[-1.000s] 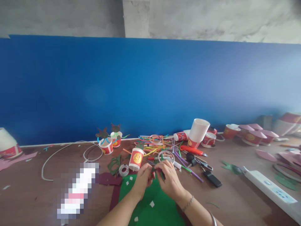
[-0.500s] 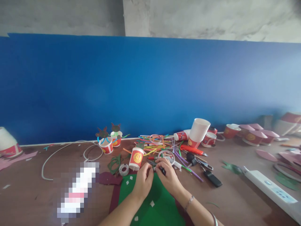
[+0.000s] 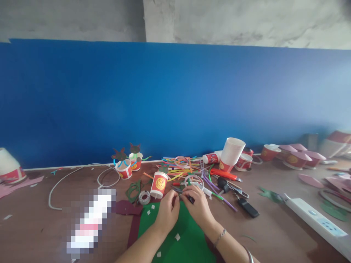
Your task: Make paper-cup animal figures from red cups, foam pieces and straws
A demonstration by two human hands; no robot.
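My left hand [image 3: 168, 209] is closed in a pinch above the green sheet [image 3: 181, 233]; what its fingertips hold is too small to make out. Close beside it on the right, my right hand [image 3: 195, 201] has its fingers curled round a small black object [image 3: 191, 199]. The fingertips of both hands nearly meet. Small white paper bits [image 3: 177, 237] lie on the green sheet. Just beyond my left hand a red and white paper cup [image 3: 159, 185] leans, with a tape roll [image 3: 144, 197] to its left.
Colourful sticks [image 3: 182, 166] lie behind the hands. Stacked white cups [image 3: 231, 153], a red cutter [image 3: 223, 174] and keys [image 3: 248, 208] are to the right, beyond them a power strip [image 3: 315, 215]. Two decorated cups [image 3: 124, 170] stand at the back left. A blue panel [image 3: 175, 102] rises behind.
My right hand has shifted very slightly, its fingers a little more bent over the black object. My left hand has barely moved.
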